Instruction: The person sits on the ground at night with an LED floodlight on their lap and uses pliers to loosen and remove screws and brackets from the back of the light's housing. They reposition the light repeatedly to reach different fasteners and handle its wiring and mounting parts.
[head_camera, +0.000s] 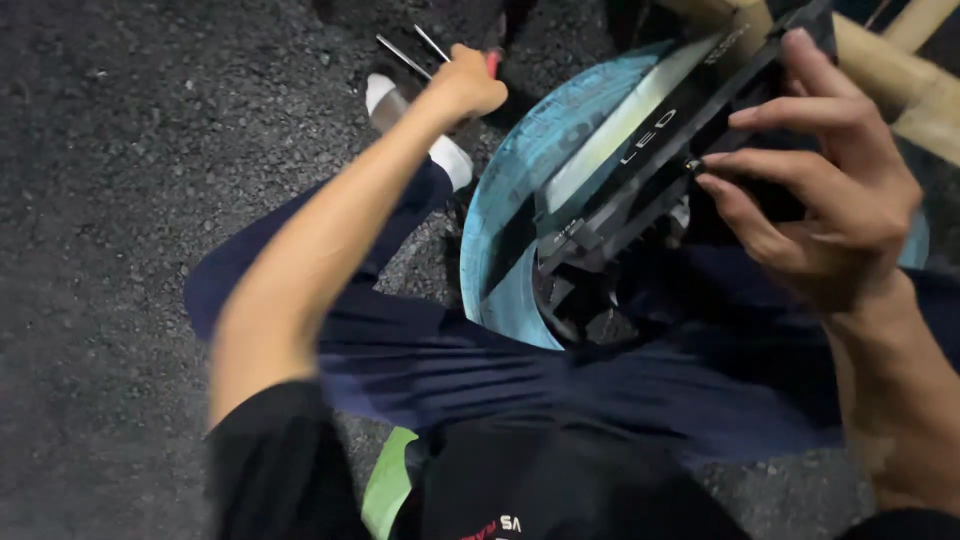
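Black lamp housing (660, 150), long and flat with hard plastic edges and a pale strip along one face, is tilted above a light-blue tyre (520, 170) and held by the right hand (830, 190). That hand's fingers are curled round the housing's upper end, the thumb and forefinger pinched close at a small dark fitting on its edge, so the hand is partly closed on the housing. The housing's lower end points down toward the dark hollow inside the tyre, where angular black pieces lie in shadow; whether it touches them cannot be told.

The left hand (468, 85) is stretched far forward, closed in a fist around a tool with a red handle (492, 62); only a sliver of the handle shows past the knuckles. Just beside that hand, two thin shiny metal rods (410, 52) lie slanted on the ground.

The ground is rough, dark grey asphalt (120, 200), grainy with small stones. The person's legs wear navy trousers (480, 370) of smooth, finely ribbed cloth, and a white sock (450, 155) shows by the tyre. Pale yellowish round poles, like bamboo (900, 70), cross the upper right corner.
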